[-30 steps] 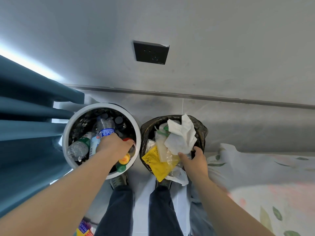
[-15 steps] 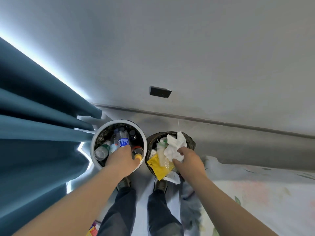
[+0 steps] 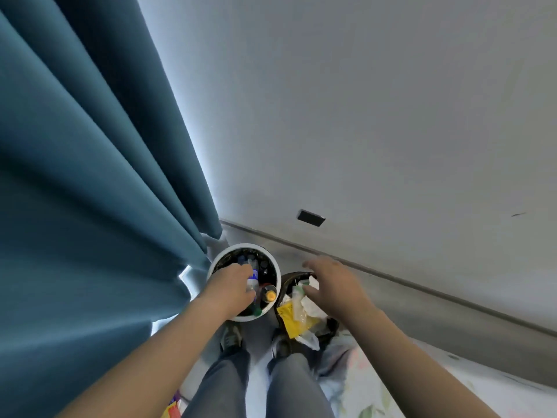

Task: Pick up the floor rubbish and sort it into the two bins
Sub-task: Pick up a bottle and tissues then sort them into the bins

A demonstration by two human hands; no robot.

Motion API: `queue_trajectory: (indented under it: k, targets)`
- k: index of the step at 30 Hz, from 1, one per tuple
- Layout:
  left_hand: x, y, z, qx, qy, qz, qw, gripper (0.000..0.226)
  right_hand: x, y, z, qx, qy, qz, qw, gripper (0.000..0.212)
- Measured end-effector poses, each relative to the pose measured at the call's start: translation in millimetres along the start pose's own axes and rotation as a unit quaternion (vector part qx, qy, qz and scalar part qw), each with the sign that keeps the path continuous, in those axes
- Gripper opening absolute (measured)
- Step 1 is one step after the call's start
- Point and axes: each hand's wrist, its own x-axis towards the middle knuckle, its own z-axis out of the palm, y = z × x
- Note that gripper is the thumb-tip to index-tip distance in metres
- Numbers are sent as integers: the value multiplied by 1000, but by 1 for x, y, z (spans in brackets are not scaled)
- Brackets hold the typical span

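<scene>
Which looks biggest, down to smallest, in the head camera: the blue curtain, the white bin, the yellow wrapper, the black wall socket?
1. blue curtain, by far
2. white bin
3. yellow wrapper
4. black wall socket, though it is farther away, so its real size is unsure

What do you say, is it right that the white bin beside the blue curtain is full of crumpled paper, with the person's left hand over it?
Not quite. The head view shows the white bin beside the blue curtain holding plastic bottles, not crumpled paper; the paper is in the dark bin next to it. The left hand is indeed over it.
</scene>
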Motion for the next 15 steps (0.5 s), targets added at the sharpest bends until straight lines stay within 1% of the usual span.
queue_trajectory:
  k: [4, 7, 12, 15]
  targets:
    - [-27, -10, -17, -21, 51, -47, 997, 25, 0, -27, -30, -36, 3, -73, 997, 42]
    - [-51, -11, -23, -29, 95, -91, 991, 23, 4, -45, -51, -76, -5, -135, 988, 41]
    - [-100, -5, -19, -82, 150, -149, 974, 15, 0, -73, -76, -120, -17, -236, 964, 41]
    - [-130, -3, -14, -111, 183, -191, 958, 23, -6, -95, -78, -149, -26, -295, 943, 41]
